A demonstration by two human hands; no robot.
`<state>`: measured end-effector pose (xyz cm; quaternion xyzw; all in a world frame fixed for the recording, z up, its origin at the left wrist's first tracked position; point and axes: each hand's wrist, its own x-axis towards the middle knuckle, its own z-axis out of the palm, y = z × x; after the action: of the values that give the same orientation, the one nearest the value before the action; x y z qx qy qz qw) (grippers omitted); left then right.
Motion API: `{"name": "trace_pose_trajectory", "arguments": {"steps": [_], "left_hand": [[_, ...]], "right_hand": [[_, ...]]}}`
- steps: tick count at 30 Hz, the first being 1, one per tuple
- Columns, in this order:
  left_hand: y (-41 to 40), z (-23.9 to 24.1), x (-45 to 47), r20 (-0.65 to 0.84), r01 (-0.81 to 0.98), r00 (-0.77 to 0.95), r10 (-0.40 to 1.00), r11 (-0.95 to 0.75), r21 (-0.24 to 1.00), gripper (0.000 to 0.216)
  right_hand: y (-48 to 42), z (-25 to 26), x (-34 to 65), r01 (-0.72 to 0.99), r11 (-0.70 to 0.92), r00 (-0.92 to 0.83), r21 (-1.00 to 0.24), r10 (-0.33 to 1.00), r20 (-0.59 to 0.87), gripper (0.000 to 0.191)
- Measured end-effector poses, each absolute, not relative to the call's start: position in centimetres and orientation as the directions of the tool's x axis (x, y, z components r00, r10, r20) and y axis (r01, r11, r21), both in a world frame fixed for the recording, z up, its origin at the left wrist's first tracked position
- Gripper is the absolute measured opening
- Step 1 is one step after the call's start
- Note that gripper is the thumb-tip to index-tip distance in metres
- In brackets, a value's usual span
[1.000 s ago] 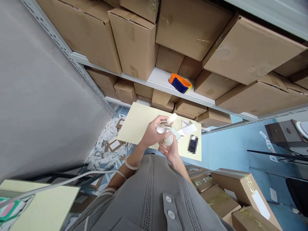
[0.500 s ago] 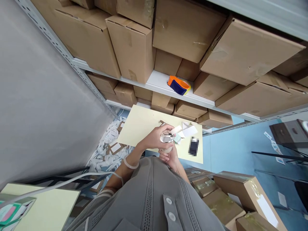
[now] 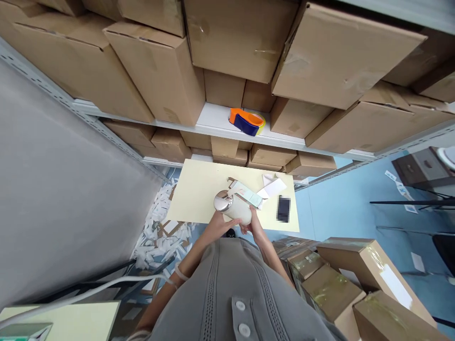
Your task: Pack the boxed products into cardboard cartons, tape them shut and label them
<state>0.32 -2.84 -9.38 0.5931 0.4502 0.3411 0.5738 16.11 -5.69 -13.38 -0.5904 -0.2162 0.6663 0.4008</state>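
Note:
A white rounded dispenser (image 3: 240, 211) with a mirror-like silver top lies tilted between my two hands, its shiny end toward the upper left. My left hand (image 3: 219, 227) grips it from below, thumb stretched along its side. At the lower right end, my right hand (image 3: 254, 224) is closed around its base; some fingers are hidden behind it. Just beyond it on the pale yellow table (image 3: 194, 189) is a narrow light-green and white box (image 3: 249, 193). White papers or opened packaging (image 3: 273, 187) lie beside that box.
A blurred-out dark phone-like object (image 3: 283, 209) rests at the table's right. Shelves above hold cardboard boxes (image 3: 241, 40) and an orange and blue tape dispenser (image 3: 247, 121). Paper scraps (image 3: 159, 237) cover the floor at left; more cartons (image 3: 330, 291) stand at lower right.
The dispenser has turned from facing me end-on to lying slantwise. My left hand has shifted from around its shiny end to its lower side. The view has also shifted.

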Motion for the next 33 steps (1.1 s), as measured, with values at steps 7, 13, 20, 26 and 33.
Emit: {"name": "trace_pose_trajectory", "arguments": {"steps": [7,13,20,26,33], "left_hand": [[-3.2,-11.8,0.0,-0.09,0.42,0.161,0.983,0.015,0.907,0.06],[-4.2,-15.3,0.5,-0.133,0.653,0.296,0.946,-0.099,0.751,0.053],[-3.4,-16.3,2.7,-0.293,0.756,0.546,0.785,-0.31,0.577,0.058],[-0.3,-19.9,3.4,-0.356,0.53,0.757,0.548,-0.198,0.824,0.065],[9.9,-26.6,4.4,-0.554,0.638,0.088,0.828,0.381,0.669,0.06]], "right_hand": [[-4.3,-9.9,17.7,0.294,-0.177,0.429,-0.939,0.903,-0.035,0.034],[-6.3,-10.1,16.4,0.366,-0.143,0.106,-0.92,0.988,-0.111,0.053],[-8.8,-13.5,17.5,0.341,-0.468,0.387,-0.815,0.86,-0.332,0.043],[-12.1,-14.2,20.0,0.193,-0.565,0.621,-0.802,0.704,-0.346,0.041],[-16.4,-14.8,22.4,0.179,-0.639,0.786,-0.748,0.55,-0.281,0.051]]}}
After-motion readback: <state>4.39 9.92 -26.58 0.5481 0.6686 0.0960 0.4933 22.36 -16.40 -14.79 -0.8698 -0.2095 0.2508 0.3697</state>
